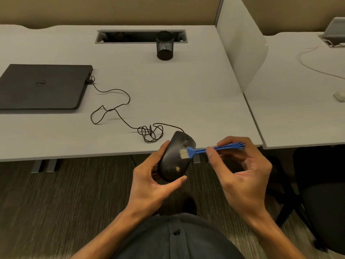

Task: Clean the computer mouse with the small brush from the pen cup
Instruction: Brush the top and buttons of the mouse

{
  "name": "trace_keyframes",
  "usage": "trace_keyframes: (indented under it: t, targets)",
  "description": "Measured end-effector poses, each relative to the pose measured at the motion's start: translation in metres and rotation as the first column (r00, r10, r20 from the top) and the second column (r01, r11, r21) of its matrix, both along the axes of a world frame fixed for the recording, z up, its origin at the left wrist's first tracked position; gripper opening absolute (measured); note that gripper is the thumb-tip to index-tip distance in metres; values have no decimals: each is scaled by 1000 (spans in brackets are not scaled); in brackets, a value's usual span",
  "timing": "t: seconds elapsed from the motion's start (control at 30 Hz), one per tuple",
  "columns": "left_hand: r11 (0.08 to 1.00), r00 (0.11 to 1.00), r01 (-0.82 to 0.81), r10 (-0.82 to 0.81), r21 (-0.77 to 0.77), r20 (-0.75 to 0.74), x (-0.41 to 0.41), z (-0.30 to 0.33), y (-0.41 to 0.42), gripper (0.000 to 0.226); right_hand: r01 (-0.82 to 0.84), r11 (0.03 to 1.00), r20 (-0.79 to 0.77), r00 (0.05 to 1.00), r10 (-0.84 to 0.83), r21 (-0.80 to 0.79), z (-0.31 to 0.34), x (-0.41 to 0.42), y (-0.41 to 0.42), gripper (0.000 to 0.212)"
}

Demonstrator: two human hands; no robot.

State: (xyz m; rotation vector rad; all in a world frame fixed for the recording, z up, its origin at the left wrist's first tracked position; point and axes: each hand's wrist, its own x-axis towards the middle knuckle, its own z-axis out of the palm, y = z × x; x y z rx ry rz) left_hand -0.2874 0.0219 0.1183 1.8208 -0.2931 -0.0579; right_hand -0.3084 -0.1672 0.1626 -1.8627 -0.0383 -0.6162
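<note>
Right now the left hand (pixel 149 176) cradles the black mouse (pixel 174 157) just off the desk (pixel 168 86) edge, while the right hand (pixel 240 169) pinches the blue brush (pixel 207 150), bristles seemingly touching the mouse's back. Its cord (pixel 115 107) trails toward the closed laptop (pixel 43 86); the pen cup (pixel 165 45) stands well behind.

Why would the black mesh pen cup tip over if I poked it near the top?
The pen cup looks taller than wide, so a high push probably tips it. It appears empty and mesh-walled, likely light. Being round, it might then roll across the desk.
</note>
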Motion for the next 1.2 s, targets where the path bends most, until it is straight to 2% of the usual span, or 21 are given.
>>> trace_keyframes:
  t: [0.07, 0.13, 0.3, 0.4, 0.5, 0.73, 0.93, 1.03, 1.13, 1.2]
  targets:
    - [1000, 1000, 11, -11, -3, 5, 0, 3, -2, 84, -82, 997, -16, 997, 82, 0, -1, -1, 7, 20]
    - [1000, 1000, 14, -14, 0, 18, 1, 4, -2, 83, -90, 996, -48, 995, 89, -13, -3, -2, 7, 21]
    - [1000, 999, -21, 21, 20, 25, 2, -1, 0, 86, 64, 998, -19, 998, -64, -19, -6, -6, -5, 22]
    - [999, 1000, -23, 22, 26, 15, 1, -1, -1, 87, -33, 999, 25, 999, 34, -32, -5, -10, 6, 20]
    - [1000, 1000, -24, 24, 13, -2, 0, 0, -3, 88, -110, 992, -2, 994, 110, -68, -10, -13, 14, 20]
    - [999, 998, -54, 54, -7, -19, -1, 2, -1, 86, 66, 997, 6, 998, -66, -35, -13, -19, -8, 20]
    - [1000, 1000, -19, 19, 16, -16, -3, 4, -5, 88, -119, 988, -3, 993, 119, -102, -15, -23, 8, 19]
    - [1000, 1000, -27, 27, 15, -3, -2, 4, -5, 88, -60, 990, -15, 998, 59, -126, -17, -20, -2, 19]
    - [999, 999, -41, 41, 22, 5, -1, 5, -5, 86, 50, 988, 35, 998, -45, -148, -15, -17, -8, 21]
    - [1000, 1000, -29, 29, 10, 0, -1, 5, -6, 86, 5, 993, 70, 998, 3, -119, -12, -16, -3, 20]
